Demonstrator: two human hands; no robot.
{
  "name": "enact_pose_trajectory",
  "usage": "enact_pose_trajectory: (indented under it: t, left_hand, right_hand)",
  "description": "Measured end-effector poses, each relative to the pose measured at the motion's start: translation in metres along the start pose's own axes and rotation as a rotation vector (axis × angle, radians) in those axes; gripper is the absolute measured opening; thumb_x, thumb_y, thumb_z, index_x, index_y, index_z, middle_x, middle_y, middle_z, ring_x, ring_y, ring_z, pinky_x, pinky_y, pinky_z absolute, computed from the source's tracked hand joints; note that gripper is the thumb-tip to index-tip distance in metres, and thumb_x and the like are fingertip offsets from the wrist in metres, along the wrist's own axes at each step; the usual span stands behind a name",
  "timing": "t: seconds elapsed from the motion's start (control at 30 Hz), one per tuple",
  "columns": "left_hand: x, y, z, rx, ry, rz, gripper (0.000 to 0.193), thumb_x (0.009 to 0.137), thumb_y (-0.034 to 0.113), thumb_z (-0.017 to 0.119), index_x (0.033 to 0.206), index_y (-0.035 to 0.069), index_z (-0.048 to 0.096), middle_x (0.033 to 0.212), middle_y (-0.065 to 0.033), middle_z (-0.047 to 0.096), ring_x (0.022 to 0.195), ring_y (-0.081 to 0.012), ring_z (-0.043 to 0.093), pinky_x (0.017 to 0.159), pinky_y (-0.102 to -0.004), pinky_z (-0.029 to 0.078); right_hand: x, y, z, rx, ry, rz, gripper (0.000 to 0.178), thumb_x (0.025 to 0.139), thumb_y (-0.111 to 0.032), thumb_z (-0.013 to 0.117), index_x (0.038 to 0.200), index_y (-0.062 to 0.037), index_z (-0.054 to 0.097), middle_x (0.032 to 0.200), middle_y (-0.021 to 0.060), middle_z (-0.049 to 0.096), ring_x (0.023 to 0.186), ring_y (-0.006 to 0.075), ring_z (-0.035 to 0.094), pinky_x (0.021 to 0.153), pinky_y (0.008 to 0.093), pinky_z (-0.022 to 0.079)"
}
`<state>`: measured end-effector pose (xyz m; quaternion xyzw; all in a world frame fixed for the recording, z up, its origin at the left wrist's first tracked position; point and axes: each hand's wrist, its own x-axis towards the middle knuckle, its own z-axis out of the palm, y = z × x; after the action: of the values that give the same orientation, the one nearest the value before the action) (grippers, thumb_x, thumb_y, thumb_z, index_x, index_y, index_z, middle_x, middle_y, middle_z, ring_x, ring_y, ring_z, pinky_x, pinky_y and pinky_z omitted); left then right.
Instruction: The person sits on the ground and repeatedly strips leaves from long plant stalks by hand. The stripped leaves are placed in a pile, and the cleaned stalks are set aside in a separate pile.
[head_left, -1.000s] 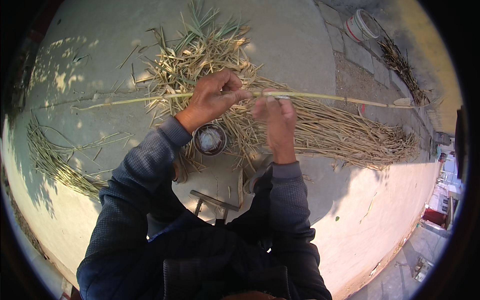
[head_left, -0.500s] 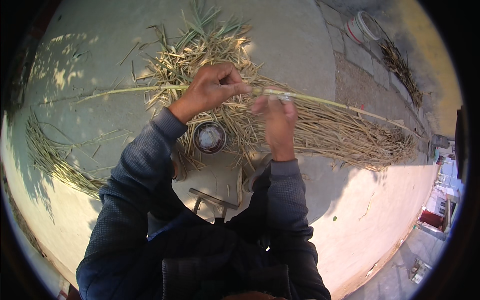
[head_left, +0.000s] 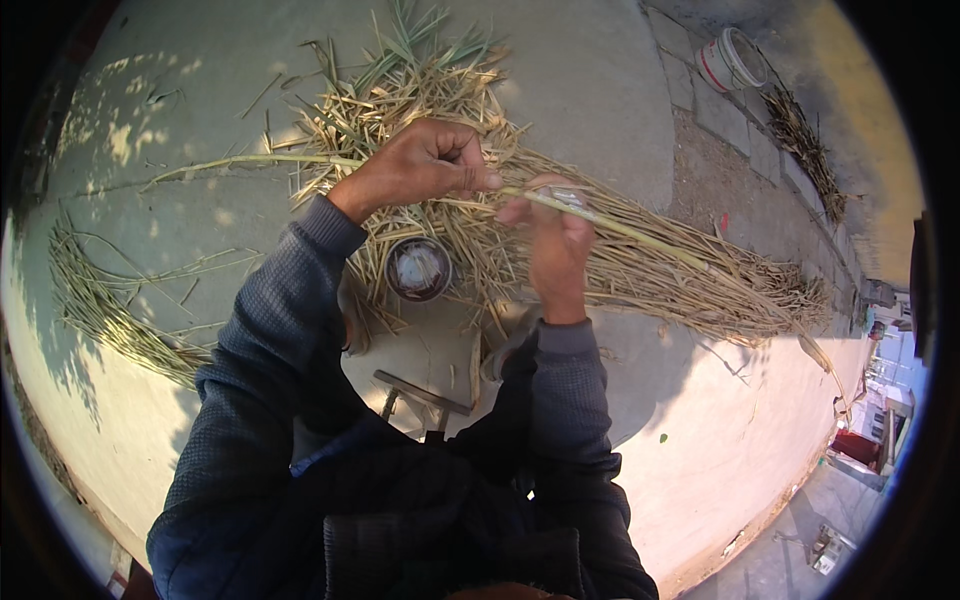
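Observation:
A long, pale green-yellow stalk (head_left: pixel 645 237) runs across in front of me through both hands. My left hand (head_left: pixel 418 165) is closed, pinching the stalk between thumb and fingertips. Just right of it, my right hand (head_left: pixel 558 250) has its fingers closed round the same stalk. Something small and shiny (head_left: pixel 570 198) shows at the right fingers, its kind too unclear to tell. Leftward the stalk's thin end reaches over the concrete; its right part droops toward the sunlit ground. Below the hands lies a heap of short cut stalk pieces (head_left: pixel 400 110).
A bundle of dry stalks (head_left: pixel 690 270) spreads to the right. A round dark-rimmed container (head_left: pixel 420 268) stands between my feet, near a T-shaped metal piece (head_left: pixel 424 392). Greener thin stalks (head_left: pixel 100 305) lie at left. A white bucket (head_left: pixel 733 60) sits at far right.
The stalk has tilted: its right part has swung down toward me and its left part has risen slightly. Both hands stay in nearly the same place, still on the stalk.

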<state>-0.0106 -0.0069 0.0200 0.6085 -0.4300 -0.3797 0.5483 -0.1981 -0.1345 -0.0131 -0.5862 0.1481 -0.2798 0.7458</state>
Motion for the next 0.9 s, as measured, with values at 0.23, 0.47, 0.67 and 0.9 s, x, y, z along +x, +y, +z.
enact_pose_trajectory:
  t: [0.23,0.47,0.67,0.9]
  left_hand:
    - [-0.001,-0.004,-0.004,0.074,0.05,0.071,0.023,0.088,0.021,0.084,0.082,0.003,0.071,0.071,0.0015,0.065,0.064,-0.0055,0.056,0.057,-0.024,0.043]
    - [-0.014,-0.011,-0.055,0.283,0.04,0.019,0.023,0.086,0.022,0.085,0.081,0.005,0.07,0.071,0.0016,0.064,0.067,-0.008,0.057,0.06,-0.0282,0.044]
    - [-0.015,0.0,-0.048,0.395,0.054,-0.035,0.023,0.086,0.023,0.084,0.086,0.004,0.072,0.079,-0.0021,0.068,0.073,-0.0122,0.062,0.065,-0.0308,0.048]
    - [0.006,-0.008,0.015,0.581,0.11,0.266,0.017,0.085,0.017,0.082,0.086,0.003,0.071,0.069,-0.0074,0.065,0.063,-0.02,0.062,0.06,-0.0358,0.046]
  right_hand:
    - [0.007,-0.005,-0.012,-0.081,0.099,0.473,0.03,0.097,-0.015,0.072,0.121,0.0002,0.062,0.098,0.0132,0.073,0.075,0.0153,0.069,0.066,0.0271,0.056]
    - [0.011,-0.022,-0.071,0.561,0.152,0.069,0.021,0.096,-0.012,0.073,0.114,-0.0016,0.067,0.105,0.01,0.072,0.081,0.0135,0.065,0.071,0.0247,0.054]
    - [0.014,-0.018,-0.072,0.388,0.349,0.107,0.018,0.099,-0.015,0.07,0.112,-0.0029,0.068,0.108,0.0112,0.072,0.089,0.0159,0.068,0.078,0.0286,0.058]
    - [0.009,0.007,-0.028,0.377,0.217,0.251,0.019,0.099,-0.014,0.07,0.113,-0.0023,0.067,0.108,0.0111,0.073,0.092,0.0176,0.07,0.08,0.029,0.059]
